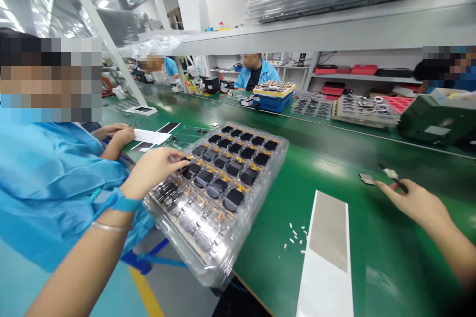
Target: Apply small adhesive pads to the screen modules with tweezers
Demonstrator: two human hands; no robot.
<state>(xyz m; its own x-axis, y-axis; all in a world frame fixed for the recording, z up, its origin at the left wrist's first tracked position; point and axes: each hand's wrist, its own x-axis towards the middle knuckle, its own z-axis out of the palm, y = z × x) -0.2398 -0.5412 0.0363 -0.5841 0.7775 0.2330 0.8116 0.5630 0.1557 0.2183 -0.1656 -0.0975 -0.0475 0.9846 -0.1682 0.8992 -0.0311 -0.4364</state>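
Note:
My left hand, with a blue wrist strap, reaches over the left edge of a clear plastic tray. Thumb and fingers are closed on a dark piece at one of the tray's pockets, probably a small black screen; the fingers partly hide it. Rows of black, rounded-square screens with orange flex strips fill the farther pockets. On the right, my right hand is closed around a slim black tool with a whitish patch. Beside its fingertips, a small square part lies on the green bench.
A white strip with a grey-brown sheet lies between my hands, beside several white scraps. The tray overhangs the bench's front edge. A co-worker in blue sits close on the left. Farther back stand a blue bin and a green machine.

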